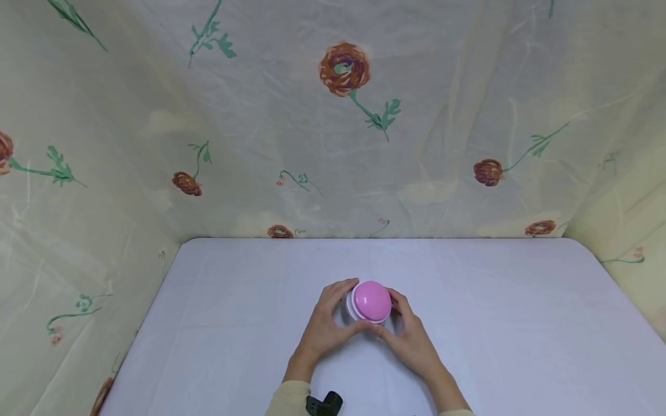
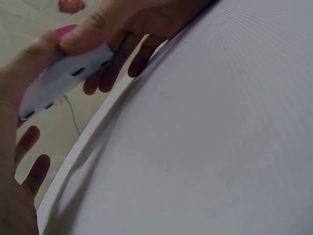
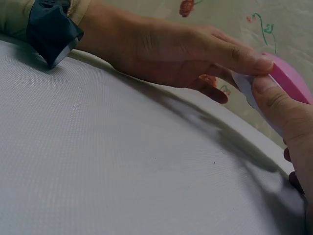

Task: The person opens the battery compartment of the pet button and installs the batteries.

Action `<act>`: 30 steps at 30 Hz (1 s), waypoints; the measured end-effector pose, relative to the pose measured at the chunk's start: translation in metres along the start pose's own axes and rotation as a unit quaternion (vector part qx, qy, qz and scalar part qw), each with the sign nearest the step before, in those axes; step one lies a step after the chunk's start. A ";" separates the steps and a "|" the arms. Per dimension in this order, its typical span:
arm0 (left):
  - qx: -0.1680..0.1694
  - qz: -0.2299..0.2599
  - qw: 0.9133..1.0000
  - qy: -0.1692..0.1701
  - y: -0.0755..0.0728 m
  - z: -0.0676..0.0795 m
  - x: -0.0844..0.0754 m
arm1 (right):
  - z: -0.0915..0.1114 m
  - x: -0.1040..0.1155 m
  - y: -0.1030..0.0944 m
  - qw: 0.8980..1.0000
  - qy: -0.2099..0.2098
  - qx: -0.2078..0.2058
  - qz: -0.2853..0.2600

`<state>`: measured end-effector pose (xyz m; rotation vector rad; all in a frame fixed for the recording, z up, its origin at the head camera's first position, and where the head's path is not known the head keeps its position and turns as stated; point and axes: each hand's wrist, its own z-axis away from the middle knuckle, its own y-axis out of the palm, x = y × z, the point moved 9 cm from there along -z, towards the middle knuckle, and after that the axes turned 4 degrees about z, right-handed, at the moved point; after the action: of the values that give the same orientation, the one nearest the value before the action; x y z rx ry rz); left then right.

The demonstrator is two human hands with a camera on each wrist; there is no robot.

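A round white piece with a pink domed top (image 1: pixel 372 300) is held between both hands over the middle of the table. My left hand (image 1: pixel 325 326) grips its left side, fingers round the far rim and thumb along the near edge. From the other side my right hand (image 1: pixel 413 341) holds it, its thumb meeting the left thumb at the front. The left wrist view shows the white side (image 2: pixel 68 78) with several dark slots along its edge. In the right wrist view both thumbs press the white part just below the pink dome (image 3: pixel 291 78).
A white-covered table (image 1: pixel 234 300) lies under the hands, with rounded far corners. Pale cloth with a flower print (image 1: pixel 416 173) hangs behind it and on both sides. A dark band with a camera (image 1: pixel 325 403) is strapped at the left wrist, next to a beige sleeve (image 1: pixel 288 398).
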<state>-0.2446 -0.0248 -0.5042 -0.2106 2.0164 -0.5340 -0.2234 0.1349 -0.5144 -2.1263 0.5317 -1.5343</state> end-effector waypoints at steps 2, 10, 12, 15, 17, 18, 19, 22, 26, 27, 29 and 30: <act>-0.001 -0.006 1.000 -0.007 0.000 0.001 0.003 | 0.000 -0.001 0.000 1.000 0.003 0.004 0.004; 0.006 -0.029 0.999 -0.016 0.004 0.003 0.009 | 0.001 -0.006 -0.004 0.999 -0.003 -0.001 0.050; 0.010 -0.034 0.999 -0.025 0.006 0.003 0.012 | 0.000 -0.006 -0.005 0.998 -0.013 -0.004 0.067; 0.018 -0.044 0.998 -0.031 0.008 0.003 0.014 | 0.000 -0.003 -0.007 0.996 -0.027 -0.009 0.082; 0.024 -0.055 0.998 -0.031 0.009 0.003 0.015 | 0.000 -0.001 -0.008 0.995 -0.035 -0.014 0.092; 0.028 -0.065 0.997 -0.030 0.010 0.002 0.014 | 0.000 -0.001 -0.009 0.995 -0.037 -0.016 0.096; 0.031 -0.076 0.996 -0.028 0.010 0.002 0.014 | 0.000 -0.001 -0.009 0.994 -0.037 -0.017 0.100; 0.039 -0.109 0.993 -0.024 0.011 0.003 0.013 | 0.000 -0.002 -0.008 0.993 -0.036 -0.014 0.112; 0.046 -0.135 0.989 -0.027 0.012 0.003 0.014 | 0.000 -0.003 -0.007 0.992 -0.032 -0.003 0.124; 0.048 -0.136 0.989 -0.030 0.012 0.004 0.015 | 0.000 -0.003 -0.007 0.992 -0.030 0.000 0.126; 0.050 -0.137 0.989 -0.034 0.013 0.004 0.016 | 0.000 -0.004 -0.006 0.992 -0.024 0.006 0.127; 0.050 -0.136 0.989 -0.037 0.013 0.004 0.017 | 0.000 -0.004 -0.006 0.992 -0.021 0.010 0.125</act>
<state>-0.2481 -0.0200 -0.5251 -0.4426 1.8943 -0.7863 -0.2242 0.1421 -0.5145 -1.9855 0.7333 -1.3479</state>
